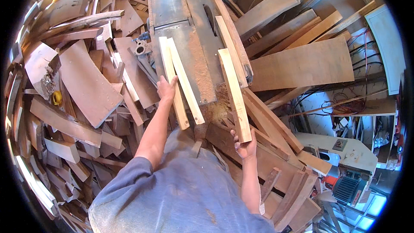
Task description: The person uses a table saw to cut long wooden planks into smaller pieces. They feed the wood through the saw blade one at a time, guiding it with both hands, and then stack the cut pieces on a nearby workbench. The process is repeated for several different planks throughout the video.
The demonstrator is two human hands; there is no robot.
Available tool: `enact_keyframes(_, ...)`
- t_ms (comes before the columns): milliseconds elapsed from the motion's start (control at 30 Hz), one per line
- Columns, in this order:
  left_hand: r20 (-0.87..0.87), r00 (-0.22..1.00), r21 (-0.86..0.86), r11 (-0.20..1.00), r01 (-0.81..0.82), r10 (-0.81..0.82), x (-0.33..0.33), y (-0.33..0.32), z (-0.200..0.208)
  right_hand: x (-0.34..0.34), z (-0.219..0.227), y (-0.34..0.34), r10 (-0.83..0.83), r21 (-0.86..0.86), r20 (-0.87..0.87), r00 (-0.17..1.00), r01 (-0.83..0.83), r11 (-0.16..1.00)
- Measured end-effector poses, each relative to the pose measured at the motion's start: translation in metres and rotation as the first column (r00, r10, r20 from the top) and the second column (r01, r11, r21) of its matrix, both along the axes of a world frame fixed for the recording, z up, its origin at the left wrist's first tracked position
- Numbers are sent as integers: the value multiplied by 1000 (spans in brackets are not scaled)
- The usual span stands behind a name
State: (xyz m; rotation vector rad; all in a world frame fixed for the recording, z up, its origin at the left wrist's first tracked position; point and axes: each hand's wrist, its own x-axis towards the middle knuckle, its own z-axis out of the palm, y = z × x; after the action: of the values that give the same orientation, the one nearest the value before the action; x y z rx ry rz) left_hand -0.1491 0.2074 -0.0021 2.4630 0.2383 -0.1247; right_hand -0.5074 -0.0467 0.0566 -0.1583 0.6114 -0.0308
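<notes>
1. Broadly, the space from 7 to 11 o'clock is taken up by a heaped pile of offcuts, in which brown boards and blocks are jumbled at all angles
2. At 12 o'clock a long grey metal machine table is seen, its surface streaked lengthwise with sawdust
3. At 2 o'clock a wide board is set beside the table, with more planks stacked beyond it
4. At 4 o'clock a blue-green motor is mounted beside a pale housing
5. Just right of centre, towards 2 to 3 o'clock, a thick pale strip is held by its near end; whether its far end is supported cannot be told
6. At 10 o'clock a left pale strip and a second pale strip are laid on the table, spread apart at their near ends
7. Between 4 and 5 o'clock the thick strip is pinched between thumb and fingers by the right hand
8. At 10 o'clock the left strip is touched by the left hand, its thumb parted from bent fingers; with the fingertips hidden, any pinch cannot be told
</notes>
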Motion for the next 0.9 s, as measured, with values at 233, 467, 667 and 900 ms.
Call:
enact_keyframes(233,13,997,105,992,69,-71,-8,-4,0,-7,-44,-7,-102,-180,-257,961,56,982)
enact_keyframes(467,239,898,-227,878,422,-370,-17,-93,34,55,-75,-30,-223,-211,-249,942,172,962)
enact_keyframes(667,13,937,-543,784,300,-350,2,-207,-2,97,-72,-35,-127,-321,-332,935,15,947)
enact_keyframes(900,27,957,-612,752,244,-289,-6,-227,-2,69,-27,-32,-15,-587,-774,633,-708,393)
